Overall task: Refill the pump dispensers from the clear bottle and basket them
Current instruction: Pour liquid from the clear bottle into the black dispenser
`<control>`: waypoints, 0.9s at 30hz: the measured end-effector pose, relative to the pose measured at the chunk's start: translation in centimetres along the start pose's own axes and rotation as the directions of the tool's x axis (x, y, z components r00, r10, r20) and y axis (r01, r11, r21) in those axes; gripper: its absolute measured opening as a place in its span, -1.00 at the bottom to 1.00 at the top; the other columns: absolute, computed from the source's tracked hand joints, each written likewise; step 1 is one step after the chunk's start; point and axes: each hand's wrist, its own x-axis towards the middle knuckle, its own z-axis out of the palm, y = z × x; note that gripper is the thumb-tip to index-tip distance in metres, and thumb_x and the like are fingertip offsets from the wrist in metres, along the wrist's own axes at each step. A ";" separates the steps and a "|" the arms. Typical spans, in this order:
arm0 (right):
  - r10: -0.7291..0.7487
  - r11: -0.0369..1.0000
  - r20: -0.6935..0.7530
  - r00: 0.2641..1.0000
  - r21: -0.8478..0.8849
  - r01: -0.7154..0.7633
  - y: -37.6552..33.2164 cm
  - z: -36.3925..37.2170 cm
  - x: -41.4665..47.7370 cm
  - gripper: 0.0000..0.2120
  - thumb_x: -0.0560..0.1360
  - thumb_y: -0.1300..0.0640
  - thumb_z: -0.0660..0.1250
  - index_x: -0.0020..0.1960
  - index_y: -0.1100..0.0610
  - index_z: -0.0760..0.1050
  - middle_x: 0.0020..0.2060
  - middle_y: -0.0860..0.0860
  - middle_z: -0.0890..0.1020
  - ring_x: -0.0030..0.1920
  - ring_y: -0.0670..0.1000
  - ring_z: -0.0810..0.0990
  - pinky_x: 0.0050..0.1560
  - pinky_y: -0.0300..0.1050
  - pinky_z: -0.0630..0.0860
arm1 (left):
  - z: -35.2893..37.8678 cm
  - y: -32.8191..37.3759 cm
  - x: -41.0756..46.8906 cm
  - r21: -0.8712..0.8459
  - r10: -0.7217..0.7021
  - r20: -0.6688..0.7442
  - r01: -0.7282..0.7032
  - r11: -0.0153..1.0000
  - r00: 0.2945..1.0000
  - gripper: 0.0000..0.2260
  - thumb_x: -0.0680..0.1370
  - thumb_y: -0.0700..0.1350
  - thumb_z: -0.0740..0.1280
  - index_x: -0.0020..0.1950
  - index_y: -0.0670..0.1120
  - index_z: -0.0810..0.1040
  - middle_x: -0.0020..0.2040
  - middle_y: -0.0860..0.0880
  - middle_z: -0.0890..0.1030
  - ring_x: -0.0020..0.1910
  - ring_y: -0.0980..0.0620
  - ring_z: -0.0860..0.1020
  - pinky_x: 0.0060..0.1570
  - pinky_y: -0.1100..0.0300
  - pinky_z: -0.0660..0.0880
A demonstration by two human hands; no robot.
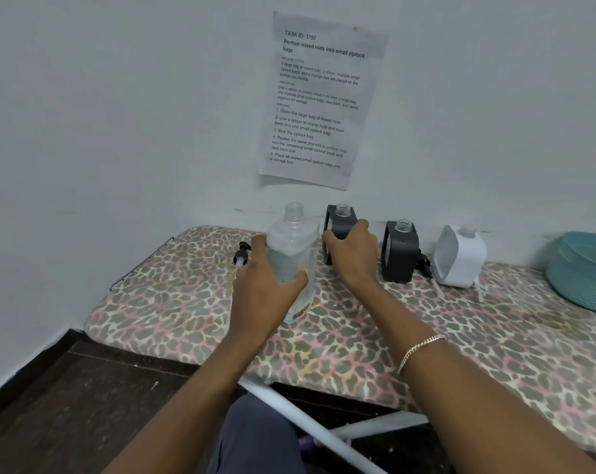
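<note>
- Left hand (pixel 267 295) wrapped around the clear bottle (pixel 293 254), fingers behind it and thumb across the front. Bottle is upright, uncapped, on the leopard-print board (pixel 173 302); partly filled with clear liquid.
- Right hand (pixel 353 253) closed over the first dark dispenser (pixel 339 220), just right of the bottle. Its neck is open, no pump fitted.
- Second dark dispenser (pixel 399 251) stands just right of the first, untouched, neck also open.
- White dispenser (pixel 460 256) stands next in the row, near the wall, neck open.
- One black pump head (pixel 241 255) lies on the board left of the bottle, partly hidden by the left hand.
- Another pump (pixel 424 265) lies between the second dark dispenser and the white one; detail too small to tell more.
- Teal basket (pixel 583 271) at the board's far right edge, well apart from both hands; contents cannot be seen.
- Printed sheet (pixel 320 100) taped to the wall above the row.
- Bracelet (pixel 419 350) on the right wrist.
</note>
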 end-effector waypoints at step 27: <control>-0.133 0.991 -0.035 0.991 -0.017 0.132 8.9 -14.3 -11.5 -0.65 0.53 -0.12 0.50 0.19 -0.05 0.46 -0.03 -0.19 0.62 -0.09 -0.21 0.61 -0.16 -0.27 0.55 | 2.3 3.7 -2.8 0.183 0.241 0.065 -0.249 0.951 0.968 -0.41 0.47 0.06 0.54 0.41 -0.03 0.39 -0.07 0.00 0.58 -0.20 -0.03 0.50 -0.26 0.11 0.40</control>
